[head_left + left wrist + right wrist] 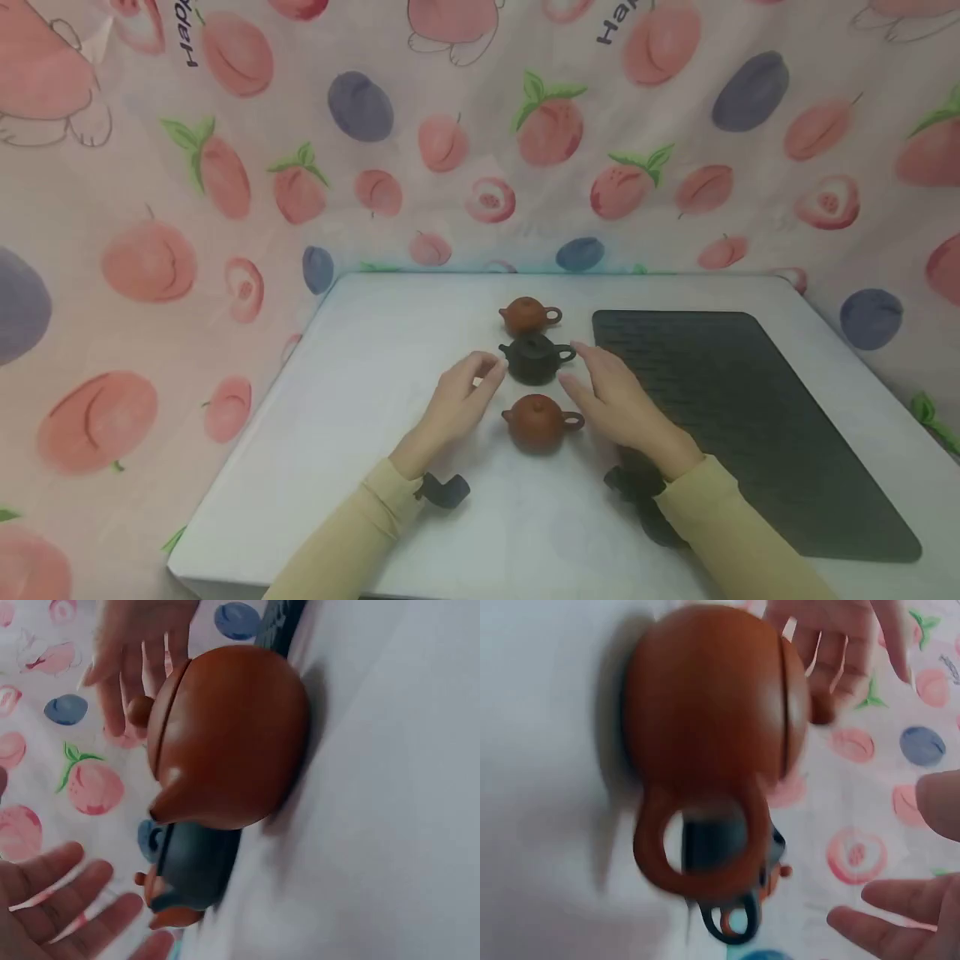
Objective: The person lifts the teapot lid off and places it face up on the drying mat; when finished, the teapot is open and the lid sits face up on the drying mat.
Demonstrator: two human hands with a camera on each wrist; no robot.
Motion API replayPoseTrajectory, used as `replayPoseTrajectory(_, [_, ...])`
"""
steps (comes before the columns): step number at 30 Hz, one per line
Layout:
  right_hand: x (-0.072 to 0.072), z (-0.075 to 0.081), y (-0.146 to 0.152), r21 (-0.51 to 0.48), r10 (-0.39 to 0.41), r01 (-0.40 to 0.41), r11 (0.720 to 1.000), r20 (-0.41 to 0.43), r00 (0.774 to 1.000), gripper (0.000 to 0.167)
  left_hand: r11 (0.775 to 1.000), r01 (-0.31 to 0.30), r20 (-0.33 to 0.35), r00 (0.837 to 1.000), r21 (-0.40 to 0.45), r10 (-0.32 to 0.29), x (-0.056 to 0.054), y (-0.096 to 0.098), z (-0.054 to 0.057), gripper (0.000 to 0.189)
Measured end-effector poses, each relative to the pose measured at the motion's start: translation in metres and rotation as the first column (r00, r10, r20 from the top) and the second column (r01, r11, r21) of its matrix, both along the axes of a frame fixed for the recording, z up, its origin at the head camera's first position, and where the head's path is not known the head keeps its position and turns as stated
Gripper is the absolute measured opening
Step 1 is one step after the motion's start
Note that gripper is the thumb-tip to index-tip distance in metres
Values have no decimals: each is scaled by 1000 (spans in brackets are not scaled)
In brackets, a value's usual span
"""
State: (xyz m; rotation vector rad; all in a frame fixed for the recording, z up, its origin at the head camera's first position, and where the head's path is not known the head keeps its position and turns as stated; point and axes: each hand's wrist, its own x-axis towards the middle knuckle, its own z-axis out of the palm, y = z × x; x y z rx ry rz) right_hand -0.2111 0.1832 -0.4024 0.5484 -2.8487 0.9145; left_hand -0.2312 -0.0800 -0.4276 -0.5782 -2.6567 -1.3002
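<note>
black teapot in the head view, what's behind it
Behind the black teapot is a reddish-brown clay teapot, its lid, spout and handle showing; farther back is the fruit-print backdrop. The black teapot covers the rear pot's lower front, so that part cannot be seen.

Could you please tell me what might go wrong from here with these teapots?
The black teapot stands between the near brown teapot and the far brown teapot, so moving it might knock either.

The right grip is close to the near teapot's jutting handle and could catch it.

The near teapot's lid shows no visible fastening, so it might slip off if tipped.
</note>
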Motion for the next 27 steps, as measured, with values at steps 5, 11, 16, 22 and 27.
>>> replayPoseTrajectory(5, [-6,-4,-20,-27,47,-47,999,-11,999,67,987,12,95,995,161,-28,0,0,-12,42])
replayPoseTrajectory(11, [-8,-8,-35,-82,10,-17,996,-83,996,36,998,19,234,972,61,-33,8,-1,-23,46])
replayPoseTrajectory(16, [-3,-14,-39,-83,-45,36,996,-117,992,23,995,67,149,987,-73,-56,11,-3,-30,41])
replayPoseTrajectory(22, [1,-29,-43,-71,-81,71,995,-147,986,31,979,107,66,993,-173,-97,11,-5,-32,43])
replayPoseTrajectory(27, [2,-35,-43,-52,-71,62,997,-184,980,40,977,139,65,989,-162,-130,10,-1,-33,44])
